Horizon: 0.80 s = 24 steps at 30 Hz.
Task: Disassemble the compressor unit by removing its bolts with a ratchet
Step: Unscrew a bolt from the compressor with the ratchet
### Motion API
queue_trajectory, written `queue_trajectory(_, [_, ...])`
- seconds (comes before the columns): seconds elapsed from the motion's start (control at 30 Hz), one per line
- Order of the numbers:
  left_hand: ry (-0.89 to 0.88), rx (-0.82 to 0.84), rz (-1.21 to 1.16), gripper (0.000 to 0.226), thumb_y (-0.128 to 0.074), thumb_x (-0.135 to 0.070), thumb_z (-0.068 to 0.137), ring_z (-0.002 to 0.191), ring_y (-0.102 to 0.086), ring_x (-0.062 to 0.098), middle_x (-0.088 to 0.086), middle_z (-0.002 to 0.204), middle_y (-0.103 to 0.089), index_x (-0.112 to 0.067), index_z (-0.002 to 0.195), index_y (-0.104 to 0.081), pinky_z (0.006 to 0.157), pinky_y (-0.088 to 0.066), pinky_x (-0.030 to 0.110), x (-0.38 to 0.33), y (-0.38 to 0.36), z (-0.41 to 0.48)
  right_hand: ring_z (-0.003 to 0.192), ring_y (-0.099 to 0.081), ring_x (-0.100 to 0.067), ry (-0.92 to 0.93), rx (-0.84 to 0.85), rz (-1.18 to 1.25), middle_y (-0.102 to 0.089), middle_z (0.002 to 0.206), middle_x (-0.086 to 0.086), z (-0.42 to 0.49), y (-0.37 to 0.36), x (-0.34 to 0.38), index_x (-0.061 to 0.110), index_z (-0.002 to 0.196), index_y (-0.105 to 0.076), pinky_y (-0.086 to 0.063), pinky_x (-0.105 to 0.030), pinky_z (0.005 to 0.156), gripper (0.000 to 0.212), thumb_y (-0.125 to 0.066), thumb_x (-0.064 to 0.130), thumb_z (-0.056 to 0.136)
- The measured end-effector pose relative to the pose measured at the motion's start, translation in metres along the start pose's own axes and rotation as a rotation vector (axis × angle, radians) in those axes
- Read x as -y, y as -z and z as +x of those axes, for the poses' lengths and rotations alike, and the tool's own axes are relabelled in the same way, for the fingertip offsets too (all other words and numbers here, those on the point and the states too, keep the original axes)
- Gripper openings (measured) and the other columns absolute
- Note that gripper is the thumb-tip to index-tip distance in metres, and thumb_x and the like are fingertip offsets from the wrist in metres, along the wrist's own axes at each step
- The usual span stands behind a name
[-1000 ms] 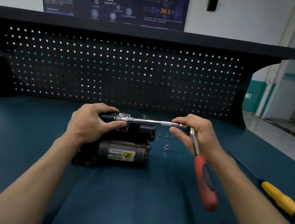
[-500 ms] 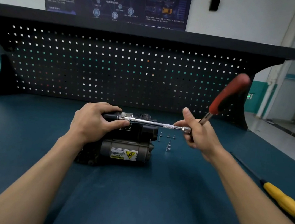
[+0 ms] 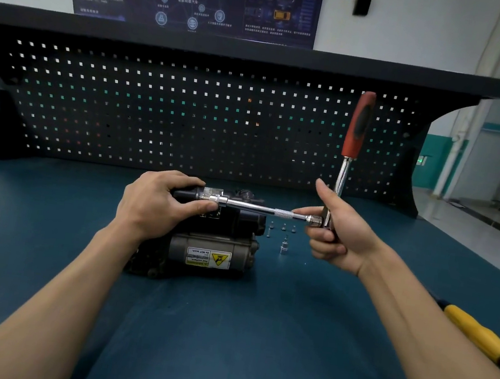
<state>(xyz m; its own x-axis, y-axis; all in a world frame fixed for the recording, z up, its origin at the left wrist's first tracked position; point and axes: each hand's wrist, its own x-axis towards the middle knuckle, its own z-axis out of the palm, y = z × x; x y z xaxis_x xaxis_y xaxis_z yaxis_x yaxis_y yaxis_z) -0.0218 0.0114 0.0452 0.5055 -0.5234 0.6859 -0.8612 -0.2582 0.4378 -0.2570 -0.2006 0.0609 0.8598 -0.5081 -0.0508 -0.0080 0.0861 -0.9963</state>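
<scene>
We are gripping the compressor unit (image 3: pixel 213 249) with our left hand (image 3: pixel 158 206). Our right hand (image 3: pixel 342 237) is clutching the ratchet (image 3: pixel 356 130), handle upright.

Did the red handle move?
Yes. The red handle swung up: a second ago it hung below the right hand; now it stands upright against the pegboard.
</scene>
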Motion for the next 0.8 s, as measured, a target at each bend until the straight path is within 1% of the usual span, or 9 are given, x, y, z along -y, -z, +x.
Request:
queue_trajectory(0.17, [0.004,0.001,-0.001,0.07,-0.056,-0.092,0.056,0.096,-0.061,-0.004,-0.032,0.097,-0.067,-0.044,0.104,-0.072,0.079,-0.049,0.032,0.0006,-0.0004,0.0004,0.029,-0.018,-0.007,-0.02,0.049,0.082,-0.026,0.043,0.005,0.0002,0.0013,0.0004,0.013,0.08,-0.076,-0.013,-0.021,0.04,0.062,-0.059,0.073,0.073])
queue_trajectory(0.37, [-0.001,-0.008,0.006,0.073,-0.052,-0.096,0.056,0.094,-0.06,-0.004,-0.034,0.097,-0.066,-0.045,0.104,-0.072,0.075,-0.046,0.03,-0.0003,-0.0002,0.0,0.028,-0.018,-0.006,0.003,0.1,0.112,-0.027,0.039,0.006,0.0013,0.0034,0.001,0.016,0.083,-0.073,-0.016,-0.022,0.038,0.054,-0.059,0.069,0.078])
queue_trajectory(0.47, [-0.008,-0.014,0.008,0.072,-0.052,-0.094,0.057,0.094,-0.06,-0.003,-0.034,0.097,-0.066,-0.044,0.104,-0.072,0.077,-0.049,0.032,-0.0003,-0.0005,-0.0001,0.029,-0.018,-0.007,-0.001,0.133,0.135,-0.027,0.039,0.007,0.0017,0.0046,0.0008,0.02,0.082,-0.059,-0.02,-0.021,0.036,0.05,-0.06,0.07,0.077])
queue_trajectory(0.53, [-0.006,-0.016,0.009,0.069,-0.054,-0.093,0.058,0.095,-0.061,-0.003,-0.033,0.096,-0.067,-0.044,0.104,-0.072,0.077,-0.049,0.032,0.0002,-0.0008,-0.0002,0.029,-0.018,-0.007,-0.012,0.131,0.165,-0.026,0.039,0.007,0.0018,0.0048,0.0001,0.024,0.07,-0.047,-0.021,-0.022,0.037,0.049,-0.06,0.07,0.077])
queue_trajectory(0.6, [-0.008,-0.022,0.007,0.067,-0.055,-0.091,0.059,0.094,-0.061,-0.003,-0.032,0.096,-0.067,-0.044,0.104,-0.072,0.076,-0.048,0.031,0.0006,-0.0009,-0.0006,0.029,-0.018,-0.007,-0.024,0.101,0.231,-0.025,0.039,0.007,0.0023,0.0046,-0.0006,0.027,0.06,-0.055,-0.021,-0.022,0.039,0.048,-0.057,0.069,0.084])
queue_trajectory(0.67, [-0.012,-0.028,0.006,0.067,-0.054,-0.091,0.059,0.093,-0.06,-0.004,-0.033,0.095,-0.066,-0.044,0.103,-0.072,0.074,-0.046,0.029,0.0001,-0.0016,-0.0008,0.028,-0.018,-0.006,-0.041,0.1,0.299,-0.023,0.039,0.008,0.0029,0.0052,0.0001,0.033,0.07,-0.07,-0.023,-0.022,0.037,0.043,-0.053,0.066,0.09])
queue_trajectory(0.7, [-0.011,-0.03,0.005,0.068,-0.054,-0.092,0.059,0.093,-0.06,-0.004,-0.033,0.095,-0.067,-0.044,0.103,-0.072,0.073,-0.045,0.028,-0.0003,-0.0021,-0.0008,0.028,-0.018,-0.005,-0.053,0.121,0.308,-0.023,0.038,0.009,0.0031,0.0061,0.0008,0.03,0.077,-0.071,-0.023,-0.021,0.036,0.042,-0.053,0.066,0.09])
queue_trajectory(0.77, [-0.005,-0.03,0.007,0.068,-0.053,-0.092,0.059,0.093,-0.06,-0.004,-0.032,0.095,-0.067,-0.044,0.103,-0.072,0.073,-0.044,0.028,-0.0004,-0.002,-0.0007,0.027,-0.019,-0.004,-0.079,0.154,0.293,-0.024,0.038,0.01,0.0038,0.0078,0.0019,0.014,0.087,-0.072,-0.018,-0.02,0.035,0.052,-0.057,0.064,0.084])
queue_trajectory(0.8, [-0.001,-0.03,0.009,0.068,-0.053,-0.093,0.058,0.093,-0.06,-0.004,-0.031,0.095,-0.067,-0.045,0.103,-0.072,0.073,-0.044,0.028,-0.0003,-0.0018,-0.0005,0.027,-0.019,-0.003,-0.091,0.148,0.28,-0.025,0.038,0.011,0.0047,0.0087,0.0021,0.008,0.085,-0.073,-0.016,-0.019,0.035,0.056,-0.058,0.062,0.081])
